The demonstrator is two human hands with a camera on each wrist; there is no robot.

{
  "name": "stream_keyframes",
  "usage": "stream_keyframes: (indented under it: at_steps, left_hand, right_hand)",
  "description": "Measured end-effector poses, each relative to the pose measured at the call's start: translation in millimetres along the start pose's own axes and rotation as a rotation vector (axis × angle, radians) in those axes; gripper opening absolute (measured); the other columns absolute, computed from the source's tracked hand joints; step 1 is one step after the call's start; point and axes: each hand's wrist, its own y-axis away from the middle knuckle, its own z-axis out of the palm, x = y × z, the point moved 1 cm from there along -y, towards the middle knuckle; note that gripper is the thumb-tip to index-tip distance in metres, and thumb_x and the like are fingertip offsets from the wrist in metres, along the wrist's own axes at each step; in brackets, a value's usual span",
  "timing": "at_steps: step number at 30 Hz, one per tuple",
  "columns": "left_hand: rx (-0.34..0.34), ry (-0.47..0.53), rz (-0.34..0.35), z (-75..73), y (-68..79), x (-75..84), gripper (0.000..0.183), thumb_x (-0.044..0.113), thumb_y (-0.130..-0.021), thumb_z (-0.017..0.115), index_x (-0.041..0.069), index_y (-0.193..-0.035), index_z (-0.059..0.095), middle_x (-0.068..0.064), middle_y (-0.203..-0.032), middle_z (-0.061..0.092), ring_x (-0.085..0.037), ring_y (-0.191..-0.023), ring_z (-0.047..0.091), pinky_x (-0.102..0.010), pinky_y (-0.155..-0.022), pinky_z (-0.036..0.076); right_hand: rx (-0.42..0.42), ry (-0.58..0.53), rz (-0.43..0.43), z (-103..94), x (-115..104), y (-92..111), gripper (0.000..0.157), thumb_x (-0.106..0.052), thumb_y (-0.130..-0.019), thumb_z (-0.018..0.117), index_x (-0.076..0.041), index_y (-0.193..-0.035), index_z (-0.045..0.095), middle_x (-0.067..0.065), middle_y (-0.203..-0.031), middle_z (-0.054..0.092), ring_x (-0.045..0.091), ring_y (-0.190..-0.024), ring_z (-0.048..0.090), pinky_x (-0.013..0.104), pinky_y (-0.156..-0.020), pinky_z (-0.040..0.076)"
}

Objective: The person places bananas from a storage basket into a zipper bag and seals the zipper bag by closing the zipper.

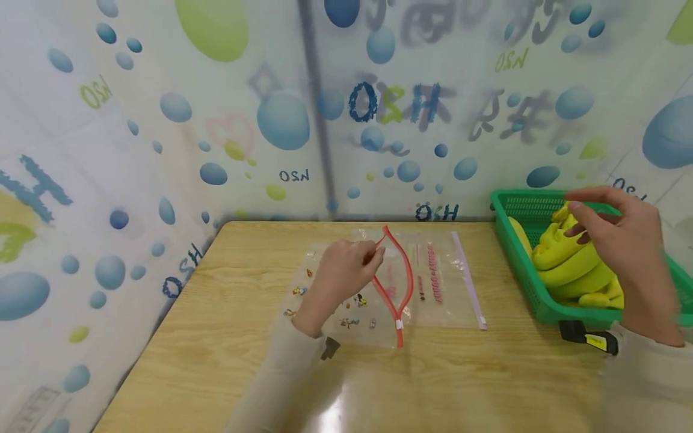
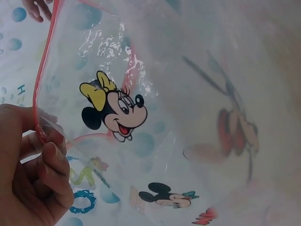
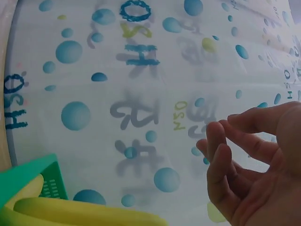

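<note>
A clear zip bag (image 1: 354,337) with a red zip edge and cartoon prints lies on the table, its mouth spread apart. My left hand (image 1: 346,270) pinches one side of that red edge between thumb and fingers. Close up in the left wrist view, the bag (image 2: 155,117) spreads out beside the left hand (image 2: 35,165). Over a green basket (image 1: 533,294) of yellow bananas (image 1: 568,273) hovers my right hand (image 1: 630,234), its fingers loosely bent. The right wrist view shows nothing held in the right hand (image 3: 249,165).
A second clear bag with a pale purple zip (image 1: 468,279) lies flat, to the right of the first and partly under it. The wooden table (image 1: 460,379) meets a patterned curtain (image 1: 243,156) at the back and left. A dark strap (image 1: 587,338) sits at the right wrist.
</note>
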Motion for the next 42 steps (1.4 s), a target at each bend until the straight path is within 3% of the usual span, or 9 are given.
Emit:
stream_keyframes:
  at_steps: [3, 6, 8, 10, 14, 19, 24, 31, 42]
  left_hand:
    - [0.011, 0.001, 0.007, -0.8, 1.0, -0.8, 0.047, 0.026, -0.104, 0.059, 0.018, -0.06, 0.046, 0.008, -0.05, 0.033, -0.004, -0.045, 0.027, -0.019, -0.049, 0.025]
    - [0.017, 0.005, 0.012, -1.8, 1.0, -1.1, 0.047, 0.025, -0.104, 0.059, 0.018, -0.06, 0.046, 0.008, -0.05, 0.033, -0.005, -0.045, 0.026, -0.019, -0.049, 0.024]
    - [0.016, 0.003, 0.011, -2.1, 0.8, -1.2, 0.047, 0.026, -0.104, 0.059, 0.018, -0.06, 0.045, 0.008, -0.05, 0.033, -0.005, -0.045, 0.026, -0.02, -0.049, 0.024]
    - [0.009, 0.004, 0.007, -2.4, 0.4, -1.1, 0.047, 0.026, -0.104, 0.058, 0.018, -0.06, 0.045, 0.008, -0.05, 0.033, -0.005, -0.045, 0.027, -0.02, -0.049, 0.025]
    - [-0.001, 0.009, 0.005, -1.9, 0.1, -0.6, 0.047, 0.026, -0.104, 0.059, 0.018, -0.059, 0.046, 0.008, -0.05, 0.034, -0.005, -0.045, 0.028, -0.019, -0.049, 0.025]
    - [-0.001, 0.002, 0.005, -2.0, 1.4, -0.6, 0.048, 0.026, -0.104, 0.059, 0.018, -0.059, 0.045, 0.008, -0.05, 0.033, -0.004, -0.045, 0.027, -0.019, -0.05, 0.025]
    - [0.011, 0.004, 0.007, -2.7, 2.3, -1.6, 0.049, 0.026, -0.104, 0.059, 0.018, -0.058, 0.044, 0.008, -0.05, 0.033, -0.005, -0.044, 0.026, -0.02, -0.049, 0.024]
    - [0.027, 0.001, 0.021, -4.4, 1.2, -2.0, 0.049, 0.025, -0.104, 0.059, 0.019, -0.058, 0.044, 0.009, -0.05, 0.031, -0.004, -0.044, 0.025, -0.02, -0.048, 0.023]
    - [0.024, -0.001, 0.009, -8.0, 0.7, -3.9, 0.047, 0.025, -0.104, 0.059, 0.018, -0.06, 0.046, 0.008, -0.05, 0.034, -0.005, -0.044, 0.028, -0.02, -0.048, 0.024]
  right_hand:
    - [0.016, 0.087, 0.079, -9.6, 8.1, 0.1, 0.032, -0.026, -0.107, 0.052, -0.028, -0.139, 0.06, -0.03, -0.111, 0.06, -0.016, -0.059, 0.055, 0.008, -0.06, 0.043]
    - [-0.016, 0.187, 0.151, -17.0, 18.2, -1.6, 0.05, -0.029, -0.109, 0.047, -0.014, -0.156, 0.044, 0.006, -0.136, 0.065, -0.018, -0.056, 0.048, 0.009, -0.057, 0.04]
    - [-0.067, 0.228, 0.18, -20.7, 26.1, -3.3, 0.058, -0.03, -0.11, 0.043, -0.004, -0.16, 0.032, 0.024, -0.148, 0.054, -0.015, -0.054, 0.046, 0.014, -0.056, 0.042]
    - [-0.115, 0.263, 0.228, -22.0, 33.9, -4.7, 0.063, -0.032, -0.11, 0.041, 0.0, -0.162, 0.023, 0.038, -0.165, 0.014, -0.012, -0.053, 0.048, 0.018, -0.056, 0.046]
    - [-0.227, 0.303, 0.289, -24.1, 45.8, -8.0, 0.072, -0.036, -0.11, 0.041, 0.005, -0.162, 0.012, 0.044, -0.162, 0.004, 0.004, -0.053, 0.059, 0.042, -0.062, 0.058]
    - [-0.301, 0.388, 0.308, -23.6, 50.0, -11.9, 0.076, -0.038, -0.108, 0.045, 0.011, -0.158, 0.015, 0.05, -0.149, 0.029, 0.013, -0.055, 0.066, 0.065, -0.081, 0.052]
    - [-0.304, 0.441, 0.311, -21.0, 51.1, -12.8, 0.07, -0.03, -0.107, 0.051, 0.015, -0.154, 0.024, 0.05, -0.132, 0.044, 0.02, -0.058, 0.065, 0.049, -0.065, 0.057]
    - [-0.268, 0.411, 0.297, -19.5, 54.9, -13.2, 0.064, -0.024, -0.106, 0.053, 0.015, -0.151, 0.03, 0.048, -0.143, 0.035, 0.017, -0.057, 0.059, 0.03, -0.054, 0.053]
    - [-0.189, 0.457, 0.163, -18.0, 49.9, -20.4, 0.051, -0.024, -0.105, 0.058, 0.013, -0.138, 0.05, 0.039, -0.124, 0.05, 0.009, -0.05, 0.053, 0.027, -0.051, 0.045]
